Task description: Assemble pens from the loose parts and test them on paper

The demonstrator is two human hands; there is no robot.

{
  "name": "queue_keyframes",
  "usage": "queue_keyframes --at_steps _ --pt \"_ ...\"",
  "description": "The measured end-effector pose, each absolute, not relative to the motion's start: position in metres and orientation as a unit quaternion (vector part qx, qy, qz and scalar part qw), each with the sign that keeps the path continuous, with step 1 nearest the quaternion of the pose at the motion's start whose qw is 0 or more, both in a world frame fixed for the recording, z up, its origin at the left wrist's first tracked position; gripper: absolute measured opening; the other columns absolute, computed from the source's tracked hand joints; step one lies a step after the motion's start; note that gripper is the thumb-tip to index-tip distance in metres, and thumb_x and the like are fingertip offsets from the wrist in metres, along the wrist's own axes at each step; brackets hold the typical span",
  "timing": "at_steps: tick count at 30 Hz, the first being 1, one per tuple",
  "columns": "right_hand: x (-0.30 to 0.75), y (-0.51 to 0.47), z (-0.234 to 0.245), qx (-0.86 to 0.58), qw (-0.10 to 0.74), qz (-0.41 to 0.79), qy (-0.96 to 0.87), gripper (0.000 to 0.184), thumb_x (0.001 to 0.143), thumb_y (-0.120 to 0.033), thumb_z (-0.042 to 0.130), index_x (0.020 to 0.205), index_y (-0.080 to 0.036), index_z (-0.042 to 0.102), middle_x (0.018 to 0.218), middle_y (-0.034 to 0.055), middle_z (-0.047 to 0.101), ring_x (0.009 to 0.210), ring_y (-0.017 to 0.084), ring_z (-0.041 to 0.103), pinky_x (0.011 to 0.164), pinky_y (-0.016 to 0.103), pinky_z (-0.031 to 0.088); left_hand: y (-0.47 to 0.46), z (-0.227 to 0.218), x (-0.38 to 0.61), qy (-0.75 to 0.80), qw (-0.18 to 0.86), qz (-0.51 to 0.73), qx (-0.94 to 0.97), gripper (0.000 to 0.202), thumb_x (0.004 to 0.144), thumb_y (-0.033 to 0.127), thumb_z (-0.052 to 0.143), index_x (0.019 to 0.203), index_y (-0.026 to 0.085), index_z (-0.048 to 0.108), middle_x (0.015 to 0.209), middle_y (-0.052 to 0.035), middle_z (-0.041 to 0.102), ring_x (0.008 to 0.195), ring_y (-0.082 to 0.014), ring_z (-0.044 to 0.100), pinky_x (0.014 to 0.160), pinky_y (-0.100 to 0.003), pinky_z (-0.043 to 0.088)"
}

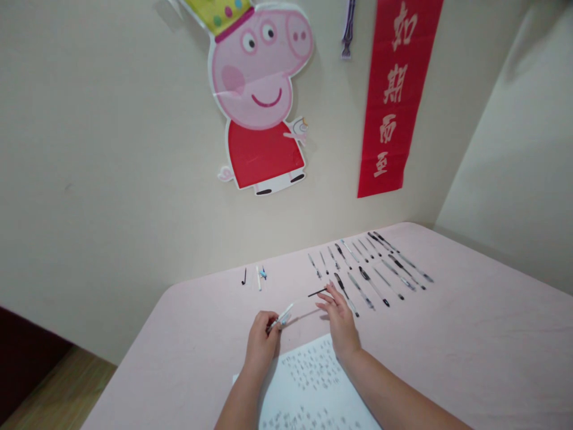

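Observation:
My left hand (262,341) is closed around a white pen barrel (287,311) with some light blue on it, its end pointing up and to the right. In my right hand (342,325), thumb and forefinger pinch a thin black stick (316,292) that looks like a pen refill, while the other fingers are spread. A gap separates the stick from the barrel. Below both hands lies a sheet of paper (308,394) covered in handwriting, partly hidden by my forearms.
Several pens (373,286) lie in two slanted rows on the pink table (188,358), right of my hands. To the left are a small black piece (244,277), a white stick (258,279) and a blue piece (264,273). The wall with a pig cutout (264,95) stands behind.

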State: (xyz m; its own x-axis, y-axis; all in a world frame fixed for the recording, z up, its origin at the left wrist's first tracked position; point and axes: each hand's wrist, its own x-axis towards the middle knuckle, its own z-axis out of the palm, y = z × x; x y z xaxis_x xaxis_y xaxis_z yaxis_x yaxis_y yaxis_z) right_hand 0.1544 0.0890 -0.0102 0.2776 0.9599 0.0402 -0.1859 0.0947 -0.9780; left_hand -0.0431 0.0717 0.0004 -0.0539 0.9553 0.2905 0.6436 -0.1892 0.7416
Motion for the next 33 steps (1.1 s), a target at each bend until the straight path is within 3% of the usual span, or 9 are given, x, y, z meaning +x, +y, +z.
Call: queue_keyframes --at_steps 6,14,22,33 --pt "0.154 0.09 -0.013 -0.501 0.622 0.445 -0.405 0.05 0.081 -0.034 0.045 0.13 -0.021 0.047 0.124 0.013 0.057 0.096 0.021 0.064 0.068 0.028 0.05 0.071 0.001 -0.043 0.596 0.198 0.418 0.656 0.009 0.073 0.021 0.051 0.076 0.021 0.06 0.077 -0.0038 0.061 0.075 -0.0205 0.058 0.065 -0.03 0.045" --pt "0.154 0.085 -0.006 -0.495 0.624 0.414 -0.441 0.045 0.081 -0.029 0.045 0.126 -0.025 0.051 0.146 0.009 0.032 0.1 0.02 0.06 0.074 0.032 0.053 0.07 0.005 -0.044 0.602 0.169 0.404 0.668 0.009 0.074 0.018 0.05 0.076 0.021 0.059 0.077 -0.0031 0.06 0.075 -0.0198 0.058 0.066 -0.03 0.045" --pt "0.152 0.083 -0.007 -0.494 0.601 0.397 -0.487 0.044 0.081 -0.025 0.044 0.124 -0.024 0.054 0.128 0.0084 0.048 0.103 0.019 0.055 0.073 0.029 0.051 0.07 0.008 -0.044 0.59 0.172 0.393 0.684 0.008 0.076 0.02 0.052 0.075 0.02 0.06 0.076 -0.0039 0.061 0.073 -0.0197 0.058 0.066 -0.03 0.045" --pt "0.142 0.078 0.003 -0.408 0.573 0.462 -0.541 0.035 0.076 -0.021 0.051 0.107 -0.023 0.067 0.112 0.0089 0.057 0.093 0.02 0.059 0.068 0.03 0.052 0.07 0.007 -0.044 0.563 0.178 0.392 0.706 0.011 0.079 0.022 0.052 0.077 0.019 0.063 0.077 -0.0048 0.062 0.074 -0.0201 0.058 0.067 -0.031 0.045"
